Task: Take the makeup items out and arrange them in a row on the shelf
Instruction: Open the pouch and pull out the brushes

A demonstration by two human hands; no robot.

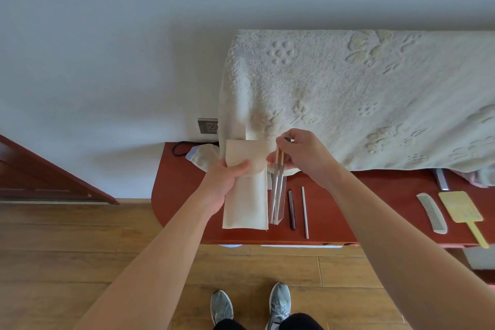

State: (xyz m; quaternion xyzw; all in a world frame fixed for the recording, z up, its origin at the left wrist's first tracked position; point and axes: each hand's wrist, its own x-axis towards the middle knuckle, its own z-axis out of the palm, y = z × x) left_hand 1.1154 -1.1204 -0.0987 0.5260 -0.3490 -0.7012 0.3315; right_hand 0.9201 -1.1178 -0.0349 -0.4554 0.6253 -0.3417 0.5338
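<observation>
A cream cloth pouch (245,203) hangs over the red-brown shelf (334,222), and my left hand (227,177) grips its folded upper part. My right hand (302,155) pinches the top ends of two thin makeup pencils (277,182) that stand in a clear plastic sleeve (278,211) beside the pouch. To the right of the sleeve, a dark pencil (292,209) and a pale thin pencil (304,211) lie side by side on the shelf.
A large cream towel (361,99) covers something at the back of the shelf. A grey comb (432,213) and a yellow paddle brush (463,211) lie at the right. A wall socket (207,125) and black cable (179,149) sit behind the pouch. Wooden floor lies below.
</observation>
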